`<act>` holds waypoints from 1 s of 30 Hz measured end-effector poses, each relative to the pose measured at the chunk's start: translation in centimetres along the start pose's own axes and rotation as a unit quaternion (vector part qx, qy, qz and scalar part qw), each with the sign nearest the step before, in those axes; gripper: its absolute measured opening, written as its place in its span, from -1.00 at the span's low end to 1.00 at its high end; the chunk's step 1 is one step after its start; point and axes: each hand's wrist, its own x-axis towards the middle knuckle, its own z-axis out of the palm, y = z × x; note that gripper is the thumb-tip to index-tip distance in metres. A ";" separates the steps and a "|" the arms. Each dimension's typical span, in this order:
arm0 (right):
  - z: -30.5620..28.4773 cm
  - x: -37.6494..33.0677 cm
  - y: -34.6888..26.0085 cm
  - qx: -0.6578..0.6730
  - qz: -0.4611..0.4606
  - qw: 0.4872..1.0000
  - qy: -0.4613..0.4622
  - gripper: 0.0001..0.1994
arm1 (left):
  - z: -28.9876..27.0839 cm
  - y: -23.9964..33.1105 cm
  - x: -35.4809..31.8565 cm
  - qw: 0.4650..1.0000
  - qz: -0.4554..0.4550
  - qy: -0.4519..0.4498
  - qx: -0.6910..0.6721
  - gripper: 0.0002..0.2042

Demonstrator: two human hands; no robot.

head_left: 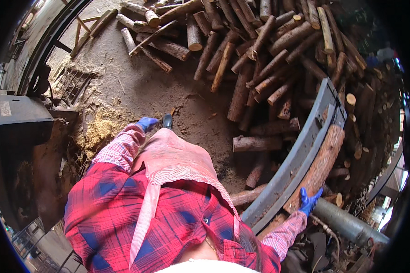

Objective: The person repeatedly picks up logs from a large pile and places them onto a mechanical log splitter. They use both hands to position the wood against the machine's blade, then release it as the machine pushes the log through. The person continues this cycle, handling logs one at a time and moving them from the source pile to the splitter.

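Note:
My right hand [310, 200], in a blue glove, rests with spread fingers against the lower end of a thick bark-covered log [318, 163]. That log lies lengthwise along a grey metal trough [284, 175] to my right. Away from the trough, my left hand [147, 123], gloved in blue too, hangs beside my pink apron [175, 152] with its fingers stretched out and nothing visible in them. Checked sleeves cover both forearms.
A big heap of loose logs [264, 45] fills the far side and right. Yellow sawdust [102, 127] lies left of me near a dark metal machine housing [18, 116]. A metal cylinder [351, 223] sits beside my right hand. One dark shoe [167, 121] stands on the dirt floor.

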 end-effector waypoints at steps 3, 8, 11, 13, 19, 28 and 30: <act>0.6 -0.7 2.8 0.039 -0.056 0.997 0.019 0.10 | -2.1 5.1 3.2 0.997 0.063 -0.016 -0.035 -0.66; -0.3 -1.3 1.9 0.056 0.178 0.981 -0.061 0.18 | -6.2 7.8 10.9 0.990 0.137 -0.012 -0.036 -0.62; 1.6 -0.9 -7.2 -0.292 0.398 0.868 -0.049 0.08 | -10.5 10.2 11.0 0.990 0.081 0.008 0.119 -0.45; 3.7 -1.1 -16.4 -0.262 0.377 0.888 -0.011 -0.02 | -14.0 9.2 11.5 0.987 0.051 0.037 0.150 -0.49; 15.0 -1.6 -41.8 -0.014 0.090 0.991 -0.100 -0.09 | -19.7 10.2 19.6 0.988 -0.074 0.061 0.122 -0.54; 44.6 15.0 -77.6 0.135 -0.204 0.874 -0.420 0.04 | -23.1 21.5 36.0 1.000 -0.020 -0.015 0.016 -0.49; 51.4 20.8 -87.5 0.106 -0.215 0.859 -0.452 0.11 | -23.6 28.3 39.4 0.977 -0.187 -0.087 -0.051 -0.55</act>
